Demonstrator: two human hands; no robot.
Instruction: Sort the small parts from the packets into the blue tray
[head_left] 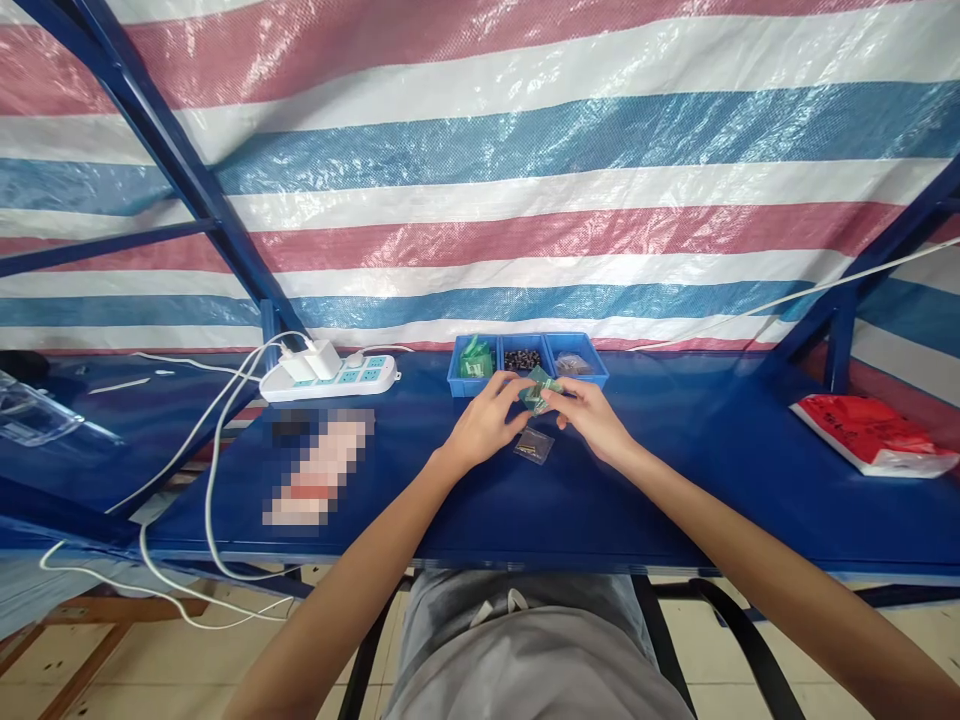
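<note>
Item: 1 green packet (541, 390), small and glossy, raised above the blue surface (675, 490), just in front of the bins. Contents: too small to tell.

Left hand (487, 422): fingers curled, gripping the packet's left side.
Right hand (592, 418): thumb and forefinger pinching its right side.

Nearby: 1 clear packet (534, 446), lying flat below your hands, small brass-toned pieces inside. 3 blue bins (469, 388) in a row: green packets (476, 358) in the left, small dark parts (523, 358) in the middle, pale bagged pieces (573, 363) in the right.

Handling notes: the film is probably thin and slippery, so you do best with a light pinch near the edges. Keep the 2 grips level; a sharp tug could tear the film or scatter loose contents. Best work low over the surface, wrists away from the bin rims.
</note>
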